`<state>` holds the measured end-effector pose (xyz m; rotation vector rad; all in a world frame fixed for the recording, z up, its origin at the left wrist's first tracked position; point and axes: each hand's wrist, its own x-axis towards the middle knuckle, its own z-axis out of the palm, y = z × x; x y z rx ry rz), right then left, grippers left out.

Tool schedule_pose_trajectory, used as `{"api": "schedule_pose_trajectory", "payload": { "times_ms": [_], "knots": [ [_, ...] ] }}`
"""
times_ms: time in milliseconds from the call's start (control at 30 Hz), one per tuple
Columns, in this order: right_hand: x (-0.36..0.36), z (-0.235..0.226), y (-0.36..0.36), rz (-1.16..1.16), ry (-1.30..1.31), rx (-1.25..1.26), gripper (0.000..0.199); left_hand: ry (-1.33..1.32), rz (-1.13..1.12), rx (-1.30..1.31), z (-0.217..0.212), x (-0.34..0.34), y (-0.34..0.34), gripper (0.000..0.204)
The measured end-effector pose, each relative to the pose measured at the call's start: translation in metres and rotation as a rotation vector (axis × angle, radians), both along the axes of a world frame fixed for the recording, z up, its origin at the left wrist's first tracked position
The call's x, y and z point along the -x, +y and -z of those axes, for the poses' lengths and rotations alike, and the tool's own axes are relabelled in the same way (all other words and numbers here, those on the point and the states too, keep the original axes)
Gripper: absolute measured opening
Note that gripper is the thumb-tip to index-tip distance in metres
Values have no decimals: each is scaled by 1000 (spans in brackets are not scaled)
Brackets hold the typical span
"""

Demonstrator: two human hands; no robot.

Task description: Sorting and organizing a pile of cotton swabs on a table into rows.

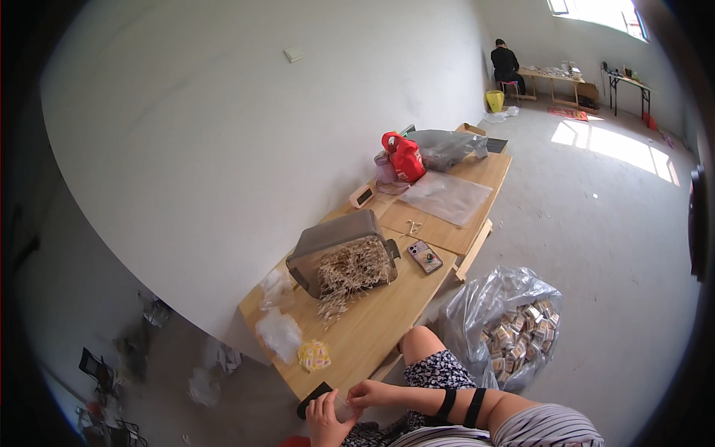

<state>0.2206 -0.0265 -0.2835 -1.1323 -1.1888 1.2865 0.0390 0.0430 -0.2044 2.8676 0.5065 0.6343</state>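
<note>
Both hands are seen low in the view, at the near end of a long wooden table [372, 328]. The left hand [325, 419] is held with its fingers curled close together, and the right hand [370, 392] is brought against it with fingers narrowly pinched; whether anything small is gripped between them cannot be told. A small black object [313, 397] is lying at the table's near corner, just beside the two hands. Two black straps [460, 407] are worn around the right forearm. Further along the table, a yellow packet [314, 354] and some clear plastic bags [279, 333] are placed near the left edge. Beyond them, a grey bin [328, 237] is tipped on its side, and a heap of thin pale sticks [350, 272] is spilled from it onto the wood. A phone [424, 256] is laid just right of the bin. On the floor to the right of the table, a large clear bag [506, 320] filled with small packets is set. A red bag [406, 158] is standing at the far end, and another person [506, 63] is seated at a distant table.
</note>
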Motion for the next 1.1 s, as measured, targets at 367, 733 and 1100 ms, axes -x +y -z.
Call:
{"api": "schedule_pose_trajectory", "payload": {
  "times_ms": [367, 733, 1100],
  "knots": [
    [25, 16, 11, -6, -141, 82, 26, -50, -46, 135, 17, 38, 14, 63],
    [9, 71, 22, 22, -69, 325, 27, 195, -486, 143, 117, 149, 133, 69],
    [6, 111, 34, 20, -88, 484, 27, 183, -496, 310, 186, 156, 185, 74]
  ]
}}
